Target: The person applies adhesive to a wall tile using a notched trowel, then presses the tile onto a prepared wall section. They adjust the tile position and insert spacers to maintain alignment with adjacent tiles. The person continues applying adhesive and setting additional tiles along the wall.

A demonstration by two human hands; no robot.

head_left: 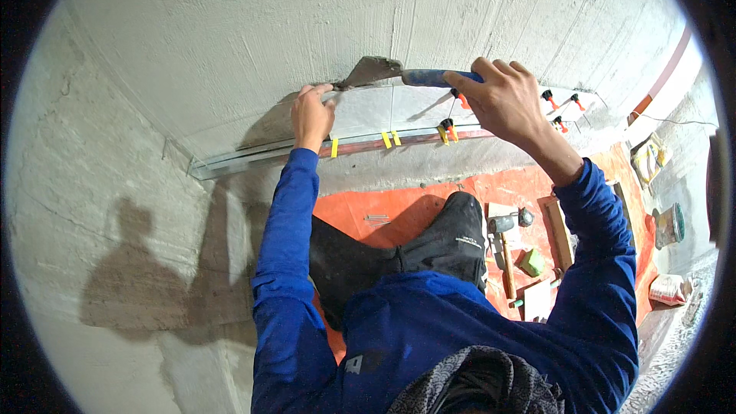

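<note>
Trowel (383,71) lay along top edge of tile (360,111) on wall (230,31), mortar-smeared blade pointing left. Right hand (498,96) closed around blue handle. Left hand (310,115) pressed on tile's upper left corner, fingers curled over edge. Yellow wedges (391,139) sat under tile on metal rail (253,157); red-black clips (447,124) in joints to right. Below on orange sheet (368,211): mallet (504,241), green sponge (531,262).

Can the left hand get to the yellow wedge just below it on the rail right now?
Probably yes. The left hand rests on the top edge of the white tile, and the yellow wedge sits just beneath it on the metal rail with nothing between; the right hand works a trowel well aside.
</note>
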